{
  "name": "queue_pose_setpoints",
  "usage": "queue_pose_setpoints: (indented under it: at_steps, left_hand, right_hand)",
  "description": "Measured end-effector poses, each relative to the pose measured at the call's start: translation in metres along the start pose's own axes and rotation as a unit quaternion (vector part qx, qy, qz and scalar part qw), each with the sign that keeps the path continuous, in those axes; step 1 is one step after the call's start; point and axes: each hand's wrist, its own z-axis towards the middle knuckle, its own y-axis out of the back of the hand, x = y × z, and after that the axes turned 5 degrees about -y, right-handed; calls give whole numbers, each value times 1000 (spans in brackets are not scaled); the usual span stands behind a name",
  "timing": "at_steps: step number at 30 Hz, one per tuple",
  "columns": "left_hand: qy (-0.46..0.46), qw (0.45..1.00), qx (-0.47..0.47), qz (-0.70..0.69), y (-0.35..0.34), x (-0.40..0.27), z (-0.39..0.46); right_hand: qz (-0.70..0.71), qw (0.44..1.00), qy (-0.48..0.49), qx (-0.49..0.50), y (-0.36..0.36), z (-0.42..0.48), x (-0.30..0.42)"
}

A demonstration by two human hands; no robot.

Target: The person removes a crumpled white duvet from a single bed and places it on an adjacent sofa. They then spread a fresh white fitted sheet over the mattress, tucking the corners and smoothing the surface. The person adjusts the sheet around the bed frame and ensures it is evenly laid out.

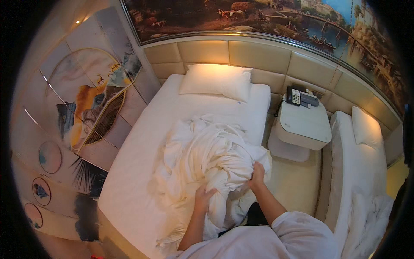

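Observation:
A large bundle of rumpled white bedding (213,149) lies heaped on the near half of a bed (132,174) covered with a smooth white sheet. My left hand (203,197) grips a twisted fold at the near side of the heap. Farther right, my right hand (257,174) is closed on the bundle's right edge, with some fingers hidden by cloth. Part of the bedding hangs over the bed's side toward my body. At the head of the bed rests a white pillow (216,81).
A nightstand (304,123) bearing a telephone (293,96) stands right of the bed. Beyond it is a second bed (365,168) with its own pillow (367,126). A padded headboard (258,55) runs along the wall, and a decorated panel wall (87,97) borders the left.

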Motion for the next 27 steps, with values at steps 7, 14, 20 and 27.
queue_pose_setpoints:
  at_steps: [7,14,20,27]
  left_hand:
    - [-7,967,-127,-221,-48,-38,-12]
    - [-188,960,3,-209,-44,-63,-39]
    - [-205,928,-175,-257,-31,-20,-67]
    - [192,909,-348,126,-24,89,-62]
  right_hand:
    - [-448,846,283,62,17,10,-47]
    - [-209,955,203,-60,-77,210,89]
    - [-27,909,401,113,-194,271,187]
    - [-568,814,99,74,-148,337,65]
